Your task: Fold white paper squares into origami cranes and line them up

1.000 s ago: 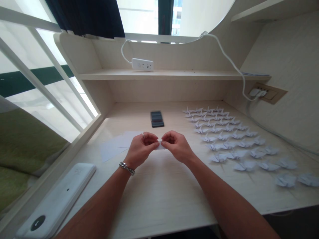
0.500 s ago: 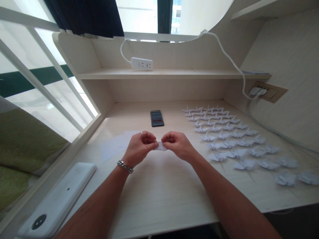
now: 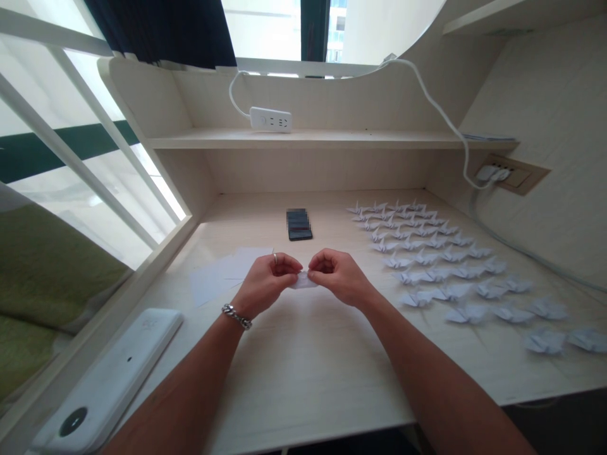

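Over the middle of the pale wooden desk (image 3: 308, 366), my left hand (image 3: 265, 284) and my right hand (image 3: 337, 276) meet, both pinched on a small piece of folded white paper (image 3: 303, 282). Fingers of both hands curl round it and hide most of its shape. My left wrist wears a metal chain bracelet, and a ring sits on one left finger. A few flat white paper sheets (image 3: 222, 275) lie on the desk just left of my left hand.
Several folded white paper cranes (image 3: 441, 272) lie in rows on the desk's right half. A dark phone (image 3: 298, 225) rests behind my hands. A white flat device (image 3: 107, 382) lies at the front left. A power strip (image 3: 270, 119) sits on the shelf, its cable running to a wall socket (image 3: 497, 174).
Both hands stay pinched on the folded paper at the same spot; the fingers have shifted slightly on it. The view has moved a little.
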{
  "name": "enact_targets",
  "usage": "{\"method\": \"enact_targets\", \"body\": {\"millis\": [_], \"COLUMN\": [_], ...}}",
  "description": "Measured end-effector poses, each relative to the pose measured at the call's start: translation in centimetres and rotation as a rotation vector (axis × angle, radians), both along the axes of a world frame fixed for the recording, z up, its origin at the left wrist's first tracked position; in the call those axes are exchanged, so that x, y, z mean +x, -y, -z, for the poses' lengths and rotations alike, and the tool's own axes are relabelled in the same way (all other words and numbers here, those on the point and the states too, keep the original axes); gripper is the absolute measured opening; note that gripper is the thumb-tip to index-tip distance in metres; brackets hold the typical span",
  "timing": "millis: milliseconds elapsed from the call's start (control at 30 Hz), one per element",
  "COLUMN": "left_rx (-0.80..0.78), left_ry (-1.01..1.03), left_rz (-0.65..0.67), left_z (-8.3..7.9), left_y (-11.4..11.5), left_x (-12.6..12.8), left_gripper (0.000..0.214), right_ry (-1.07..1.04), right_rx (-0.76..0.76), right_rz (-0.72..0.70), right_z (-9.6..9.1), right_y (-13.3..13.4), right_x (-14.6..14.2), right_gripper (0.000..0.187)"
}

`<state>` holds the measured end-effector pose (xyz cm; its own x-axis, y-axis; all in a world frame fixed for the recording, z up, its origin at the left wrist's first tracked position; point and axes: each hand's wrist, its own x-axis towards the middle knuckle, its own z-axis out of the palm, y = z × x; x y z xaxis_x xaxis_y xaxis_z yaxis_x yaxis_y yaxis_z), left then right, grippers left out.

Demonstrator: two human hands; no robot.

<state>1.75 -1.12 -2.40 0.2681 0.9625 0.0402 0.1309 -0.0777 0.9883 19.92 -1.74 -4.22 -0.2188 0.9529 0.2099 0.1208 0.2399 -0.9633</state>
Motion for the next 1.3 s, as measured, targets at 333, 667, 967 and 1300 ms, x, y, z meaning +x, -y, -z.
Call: {"method": "enact_targets", "body": {"millis": [333, 667, 967, 1300], "left_rx": [0.041, 0.041, 0.069, 0.310], "left_ry": [0.013, 0.039, 0.017, -0.189], "left_rz": [-0.020, -0.050, -0.181, -0.220], "left_z": [-0.1, 0.3, 0.4, 0.5], "left_y": [0.1, -0.3, -0.5, 0.6], "left_x": [0.2, -0.2, -0.2, 0.9], "left_gripper": [0.017, 0.015, 0.016, 0.022], "right_ry": [-0.036, -0.171, 0.021, -0.141], "right_rx": [-0.003, -0.085, 0.196, -0.052], "right_rz": [0.014, 0.013, 0.344, 0.074], "right_z": [0.2, 0.4, 0.1, 1.1], "right_y": [-0.4, -0.6, -0.1, -0.2], "right_x": [0.1, -0.3, -0.1, -1.9], "right_gripper": [0.009, 0.014, 0.012, 0.027]}}
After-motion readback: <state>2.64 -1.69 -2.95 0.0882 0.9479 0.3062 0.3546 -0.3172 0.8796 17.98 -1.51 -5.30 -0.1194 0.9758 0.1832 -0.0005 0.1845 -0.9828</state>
